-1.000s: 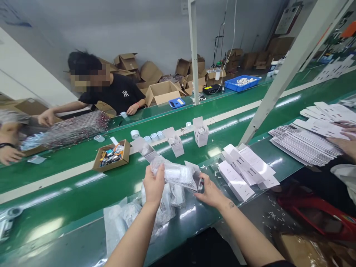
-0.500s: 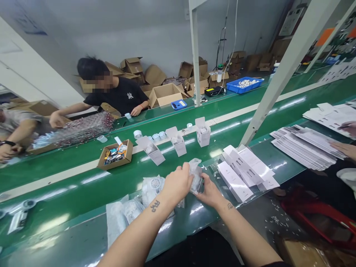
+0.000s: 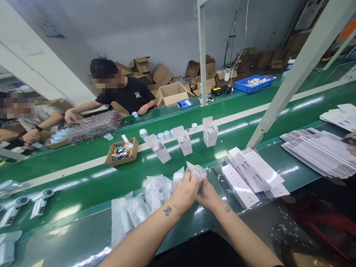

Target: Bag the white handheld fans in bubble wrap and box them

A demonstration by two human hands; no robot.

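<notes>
My left hand [image 3: 185,190] is closed round a cloudy plastic-wrapped item [image 3: 198,171], whose contents I cannot make out. My right hand [image 3: 209,195] pinches the same wrapped item from the right side, thumb and fingers near its lower end. Left of my hands, several bagged white handheld devices [image 3: 158,190] with round heads lie at the bench's near edge; my left forearm covers part of them. Just beyond my hands, open white boxes [image 3: 161,152] stand on the green belt with wrapped things in their tops. Flat printed white cartons [image 3: 239,187] lie to my right.
A small cardboard box [image 3: 135,152] of mixed parts sits on the belt. Unbagged devices [image 3: 41,203] lie at far left. A slanted metal post [image 3: 278,96] rises at right, near stacked cartons [image 3: 319,152]. Two people work across the belt; another person's hand shows at the right edge.
My hands have drawn closer together on the wrapped item, and my left hand now covers more of it. The camera view has shifted left, bringing more devices into sight.
</notes>
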